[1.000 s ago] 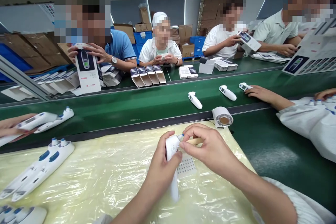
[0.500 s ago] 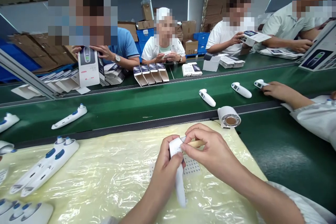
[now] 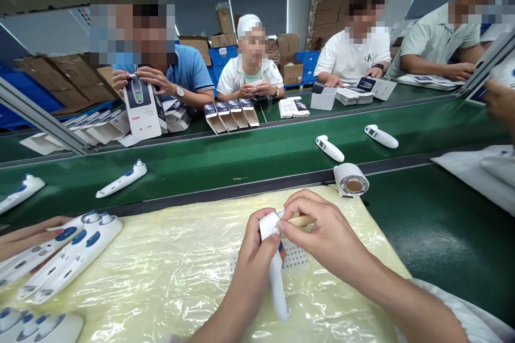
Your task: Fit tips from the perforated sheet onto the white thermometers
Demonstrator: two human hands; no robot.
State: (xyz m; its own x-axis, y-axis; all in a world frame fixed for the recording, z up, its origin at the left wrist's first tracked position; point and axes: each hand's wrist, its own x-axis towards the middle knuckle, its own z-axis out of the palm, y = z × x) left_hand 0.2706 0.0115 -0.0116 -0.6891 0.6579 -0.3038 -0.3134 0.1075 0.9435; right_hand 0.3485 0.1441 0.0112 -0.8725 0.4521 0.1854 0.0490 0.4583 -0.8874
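Curling its fingers round a white gadget, left hand grips; right hand pinches a tan stick. Round thingy's by the yellow surface's far-right corner.

The letters "cK" stand on a co-worker's white T-shirt; print on the upright thermometer carton is too small to read.

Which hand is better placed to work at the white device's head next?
Probably your right hand: it holds a tan stick beside the head, while your left hand grips the white device.
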